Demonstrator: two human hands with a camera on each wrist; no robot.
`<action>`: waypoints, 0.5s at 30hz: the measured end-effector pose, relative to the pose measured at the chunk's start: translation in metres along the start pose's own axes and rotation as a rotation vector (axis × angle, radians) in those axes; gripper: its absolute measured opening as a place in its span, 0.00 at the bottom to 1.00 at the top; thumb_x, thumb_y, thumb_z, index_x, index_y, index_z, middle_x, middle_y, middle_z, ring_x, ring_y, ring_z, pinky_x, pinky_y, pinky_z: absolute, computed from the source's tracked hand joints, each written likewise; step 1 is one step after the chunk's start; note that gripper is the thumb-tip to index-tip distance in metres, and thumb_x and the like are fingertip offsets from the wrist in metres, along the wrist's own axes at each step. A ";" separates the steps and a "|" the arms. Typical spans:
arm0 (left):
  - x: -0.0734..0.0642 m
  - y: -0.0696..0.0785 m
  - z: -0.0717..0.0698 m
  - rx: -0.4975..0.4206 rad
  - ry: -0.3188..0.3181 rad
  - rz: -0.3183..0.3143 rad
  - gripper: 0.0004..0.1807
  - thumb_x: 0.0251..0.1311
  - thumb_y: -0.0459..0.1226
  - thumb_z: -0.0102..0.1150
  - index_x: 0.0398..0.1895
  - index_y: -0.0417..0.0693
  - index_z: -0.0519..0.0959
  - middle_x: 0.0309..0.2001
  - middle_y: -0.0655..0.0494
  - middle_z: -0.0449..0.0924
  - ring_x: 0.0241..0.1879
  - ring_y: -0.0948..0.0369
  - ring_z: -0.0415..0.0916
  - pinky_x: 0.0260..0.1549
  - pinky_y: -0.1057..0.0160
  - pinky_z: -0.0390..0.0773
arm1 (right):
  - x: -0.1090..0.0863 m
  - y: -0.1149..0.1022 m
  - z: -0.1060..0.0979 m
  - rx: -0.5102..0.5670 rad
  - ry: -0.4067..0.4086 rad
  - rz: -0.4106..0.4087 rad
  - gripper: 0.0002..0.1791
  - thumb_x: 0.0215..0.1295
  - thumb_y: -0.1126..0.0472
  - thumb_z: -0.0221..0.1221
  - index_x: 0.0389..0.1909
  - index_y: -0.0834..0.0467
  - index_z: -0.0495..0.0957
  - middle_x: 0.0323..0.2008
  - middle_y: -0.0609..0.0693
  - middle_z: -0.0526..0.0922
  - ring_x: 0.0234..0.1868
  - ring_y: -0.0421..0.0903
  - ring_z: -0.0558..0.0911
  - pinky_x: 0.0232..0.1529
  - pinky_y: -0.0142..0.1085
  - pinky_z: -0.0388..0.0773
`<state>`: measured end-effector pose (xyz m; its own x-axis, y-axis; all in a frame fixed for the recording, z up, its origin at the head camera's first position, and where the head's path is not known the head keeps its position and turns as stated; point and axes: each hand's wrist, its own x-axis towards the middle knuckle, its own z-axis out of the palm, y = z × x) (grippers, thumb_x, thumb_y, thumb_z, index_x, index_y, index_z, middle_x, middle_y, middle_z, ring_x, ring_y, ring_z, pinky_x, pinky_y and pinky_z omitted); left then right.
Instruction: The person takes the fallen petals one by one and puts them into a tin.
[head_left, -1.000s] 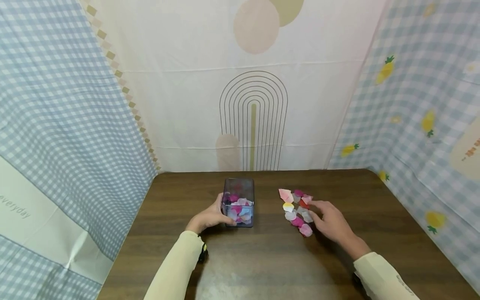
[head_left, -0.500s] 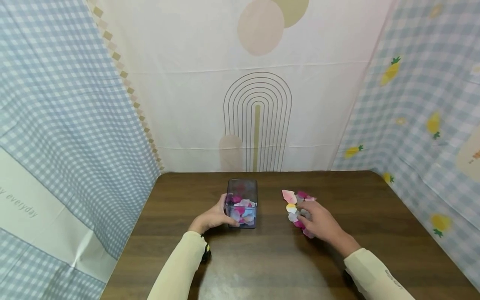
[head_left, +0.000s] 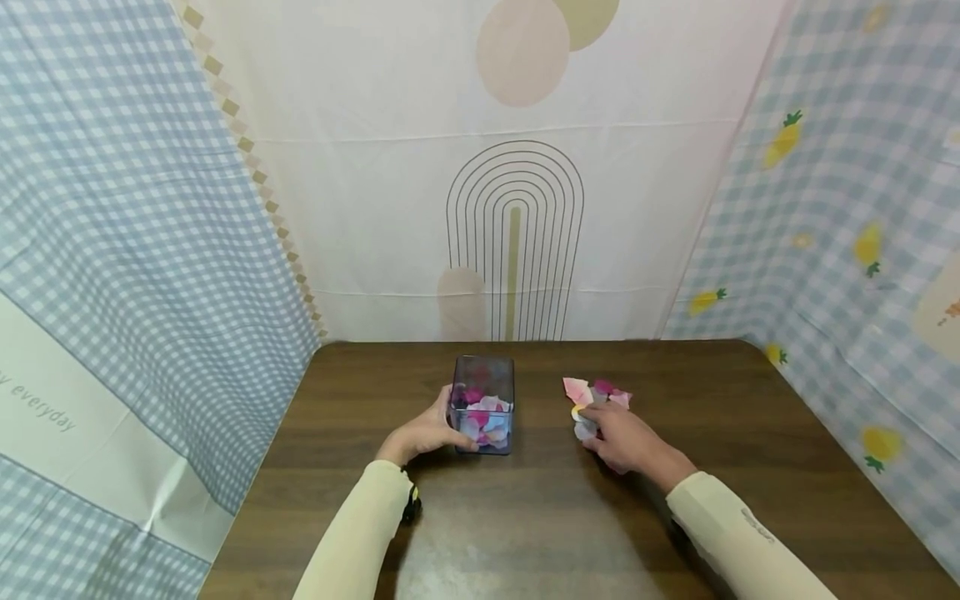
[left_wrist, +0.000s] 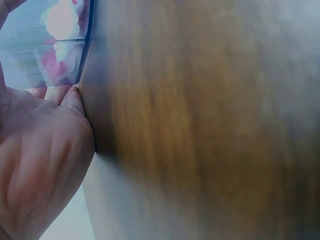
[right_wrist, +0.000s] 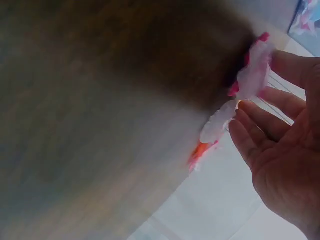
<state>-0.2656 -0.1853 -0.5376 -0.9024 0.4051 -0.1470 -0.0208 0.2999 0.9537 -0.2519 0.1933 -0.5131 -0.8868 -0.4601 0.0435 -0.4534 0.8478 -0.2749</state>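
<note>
My left hand (head_left: 426, 433) holds a clear bluish plastic box (head_left: 483, 379) by its left side, thumb across the front wall. Pink, white and magenta flower petals (head_left: 486, 425) lie inside the box. In the left wrist view the palm (left_wrist: 45, 140) is against the box's wall. To the right, my right hand (head_left: 626, 433) is down on a loose pile of petals (head_left: 576, 390). The right wrist view shows its thumb and bent fingers (right_wrist: 267, 120) gathered about whitish and magenta petals (right_wrist: 254, 72). Part of the pile is hidden under this hand.
Both hands work on a brown wood-grain table (head_left: 517, 517). A pale printed cloth (head_left: 375, 208) hangs behind it, with blue checked cloths (head_left: 187, 250) at the sides. More petals (head_left: 603, 387) lie just beyond the right fingers.
My right hand has moved left over the petal pile, covering more of it, and its fingers have drawn in about the petals. My left hand keeps hold of the box.
</note>
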 end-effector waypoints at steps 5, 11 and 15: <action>0.000 0.000 -0.002 0.004 -0.002 0.000 0.64 0.47 0.35 0.84 0.83 0.52 0.49 0.71 0.45 0.74 0.71 0.51 0.69 0.81 0.41 0.58 | 0.011 0.002 0.004 -0.060 0.036 -0.048 0.23 0.70 0.59 0.69 0.61 0.66 0.83 0.61 0.63 0.85 0.63 0.61 0.83 0.66 0.58 0.80; -0.001 0.000 -0.003 0.002 0.006 -0.005 0.64 0.47 0.35 0.84 0.82 0.52 0.50 0.71 0.46 0.74 0.72 0.51 0.69 0.81 0.41 0.58 | 0.024 0.004 0.007 -0.109 0.143 -0.114 0.08 0.63 0.69 0.69 0.42 0.62 0.87 0.41 0.54 0.86 0.41 0.49 0.85 0.48 0.47 0.86; -0.001 0.001 -0.002 0.004 0.002 -0.007 0.64 0.47 0.35 0.84 0.82 0.51 0.49 0.71 0.45 0.73 0.72 0.50 0.68 0.81 0.40 0.57 | 0.029 0.006 0.008 -0.106 0.194 -0.127 0.05 0.59 0.72 0.68 0.32 0.59 0.86 0.31 0.50 0.83 0.33 0.43 0.81 0.38 0.41 0.84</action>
<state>-0.2655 -0.1872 -0.5360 -0.9030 0.4014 -0.1530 -0.0253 0.3058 0.9518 -0.2796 0.1829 -0.5212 -0.8180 -0.5143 0.2575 -0.5601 0.8141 -0.1533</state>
